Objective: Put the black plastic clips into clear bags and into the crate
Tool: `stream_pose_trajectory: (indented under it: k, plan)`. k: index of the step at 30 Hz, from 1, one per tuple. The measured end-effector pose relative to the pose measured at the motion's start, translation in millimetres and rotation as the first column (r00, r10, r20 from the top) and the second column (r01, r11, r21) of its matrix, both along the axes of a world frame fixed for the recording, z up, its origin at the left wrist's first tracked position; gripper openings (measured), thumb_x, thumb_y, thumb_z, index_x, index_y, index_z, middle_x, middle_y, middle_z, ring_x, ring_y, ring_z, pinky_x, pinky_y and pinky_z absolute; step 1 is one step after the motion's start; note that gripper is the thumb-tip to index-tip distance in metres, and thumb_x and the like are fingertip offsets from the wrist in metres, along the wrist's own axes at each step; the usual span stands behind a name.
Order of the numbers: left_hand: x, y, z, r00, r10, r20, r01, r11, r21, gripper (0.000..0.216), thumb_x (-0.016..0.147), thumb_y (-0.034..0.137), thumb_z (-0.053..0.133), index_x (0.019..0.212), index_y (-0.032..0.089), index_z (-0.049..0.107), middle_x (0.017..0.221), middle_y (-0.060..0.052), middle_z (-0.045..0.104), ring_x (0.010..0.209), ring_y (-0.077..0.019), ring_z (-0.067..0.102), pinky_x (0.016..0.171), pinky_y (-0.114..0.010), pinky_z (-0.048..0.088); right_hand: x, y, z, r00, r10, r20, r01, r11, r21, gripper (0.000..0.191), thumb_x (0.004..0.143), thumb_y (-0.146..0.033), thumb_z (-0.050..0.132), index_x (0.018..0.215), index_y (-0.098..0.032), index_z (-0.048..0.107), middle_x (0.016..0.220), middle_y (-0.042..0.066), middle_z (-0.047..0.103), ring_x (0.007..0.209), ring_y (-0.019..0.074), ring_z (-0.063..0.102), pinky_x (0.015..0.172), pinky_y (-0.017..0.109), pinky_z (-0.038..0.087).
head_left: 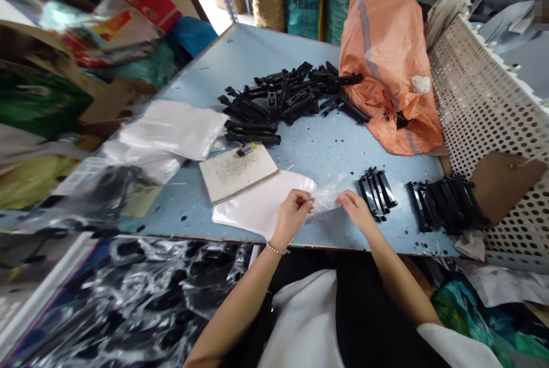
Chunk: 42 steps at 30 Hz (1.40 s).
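Note:
Between my two hands a clear plastic bag (pixel 326 195) is stretched over the blue table. My left hand (pixel 297 208), with a beaded bracelet at the wrist, pinches the bag's left side. The fingers of my right hand (pixel 354 208) are closed on its right side. Under and left of my left hand lies a stack of flat plastic bags (pixel 253 213), with a pale board (pixel 240 170) resting on part of it. Just right of my right hand sits a small group of black plastic parts (pixel 377 192) laid side by side.
A loose heap of black parts (pixel 287 93) covers the table's middle back. Beside it an orange woven sack (pixel 390 64) leans near a perforated white panel (pixel 493 93). More black parts (pixel 446 205) stand at the right. Further plastic bags (pixel 171 127) lie at left; filled bags (pixel 180 311) sit below the table edge.

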State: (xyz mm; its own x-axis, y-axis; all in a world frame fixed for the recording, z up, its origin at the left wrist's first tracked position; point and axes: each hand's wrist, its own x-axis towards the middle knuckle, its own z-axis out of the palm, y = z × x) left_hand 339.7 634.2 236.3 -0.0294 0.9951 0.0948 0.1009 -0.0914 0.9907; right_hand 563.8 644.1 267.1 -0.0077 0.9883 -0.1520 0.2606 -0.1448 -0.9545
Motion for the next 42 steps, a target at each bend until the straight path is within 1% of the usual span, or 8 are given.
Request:
stream_pose_trajectory:
  k: [6,13,19,25,30,35,38,42]
  plan:
    - [20.0,7.3,-1.1,0.862,-0.066,-0.502,0.220,0.942,0.255,0.039,0.091,0.008,0.045,0.118,0.020,0.071,0.125,-0.011,0.067,0.116,-0.0207,0.066,0.102,-0.039,0.056,49.0,-9.9,11.7,0.457,-0.109,0.883,-0.008,0.992,0.127,0.025,0.093,-0.027,0.058,0.111,-0.015,0.070,0.116,0.020,0.061,0.107,0.0332,0.057,0.088,0.044,0.045]
    - [10.8,21.1,14.4,0.868,0.039,-0.496,0.088,0.969,0.231,0.048,0.085,0.007,0.052,0.131,0.017,0.062,0.129,-0.013,0.065,0.092,-0.0171,0.068,0.088,-0.034,0.060,53.1,-17.6,9.7,0.581,0.076,0.810,-0.211,0.976,0.060,0.027,0.088,-0.020,0.059,0.113,-0.021,0.071,0.115,0.008,0.062,0.087,0.0196,0.064,0.074,0.030,0.049]
    - [-18.3,22.2,36.9,0.820,0.210,-0.532,-0.054,0.954,0.293,0.049,0.086,0.008,0.053,0.134,0.016,0.058,0.132,-0.015,0.062,0.075,-0.0130,0.064,0.079,-0.033,0.060,60.3,-30.1,9.1,0.413,0.241,0.879,-0.560,0.828,0.036,0.041,0.089,-0.003,0.046,0.110,-0.024,0.073,0.122,0.009,0.064,0.106,0.0239,0.063,0.095,0.038,0.047]
    - [9.1,17.6,30.4,0.774,0.164,-0.612,0.056,0.945,0.323,0.052,0.088,0.006,0.052,0.138,0.018,0.055,0.137,-0.016,0.058,0.118,-0.0254,0.065,0.090,-0.036,0.060,25.2,-53.2,4.1,0.452,0.089,0.887,-0.233,0.972,0.021,0.065,0.085,-0.045,0.071,0.139,-0.013,0.055,0.138,0.023,0.055,0.116,0.0400,0.059,0.095,0.052,0.049]
    - [34.3,16.0,17.2,0.753,0.083,-0.652,0.134,0.951,0.277,0.054,0.090,0.008,0.050,0.143,0.017,0.050,0.141,-0.017,0.056,0.119,-0.0254,0.066,0.085,-0.032,0.062,46.0,-64.4,-4.8,0.559,0.088,0.824,-0.079,0.996,-0.052,0.072,0.082,-0.023,0.065,0.152,-0.022,0.046,0.126,0.018,0.063,0.110,0.0350,0.063,0.093,0.047,0.050]
    - [61.2,15.1,9.0,0.764,0.034,-0.645,0.180,0.948,0.264,0.054,0.090,0.007,0.050,0.143,0.016,0.050,0.142,-0.017,0.056,0.124,-0.0264,0.064,0.092,-0.035,0.061,95.6,-72.0,18.0,0.979,-0.078,0.188,0.094,0.992,-0.078,0.064,0.081,-0.047,0.066,0.141,-0.025,0.060,0.137,0.012,0.064,0.126,0.0350,0.059,0.106,0.050,0.046]
    - [80.4,16.6,4.8,0.808,-0.010,-0.589,0.226,0.929,0.295,0.057,0.088,0.005,0.052,0.144,0.015,0.049,0.144,-0.018,0.055,0.130,-0.0282,0.060,0.099,-0.040,0.059,92.5,-80.2,38.4,0.984,0.020,-0.179,-0.035,0.996,-0.078,0.059,0.078,-0.054,0.073,0.132,-0.032,0.070,0.157,0.006,0.050,0.141,0.0353,0.048,0.112,0.049,0.041]
    - [91.6,14.4,2.7,0.868,-0.082,-0.489,0.253,0.921,0.295,0.062,0.086,0.003,0.054,0.146,0.017,0.045,0.146,-0.018,0.054,0.129,-0.0255,0.061,0.106,-0.041,0.055,71.2,-76.4,41.2,0.972,0.047,-0.229,-0.082,0.986,-0.148,0.057,0.075,-0.052,0.080,0.130,-0.037,0.071,0.168,0.001,0.033,0.155,0.0345,0.028,0.121,0.052,0.030]
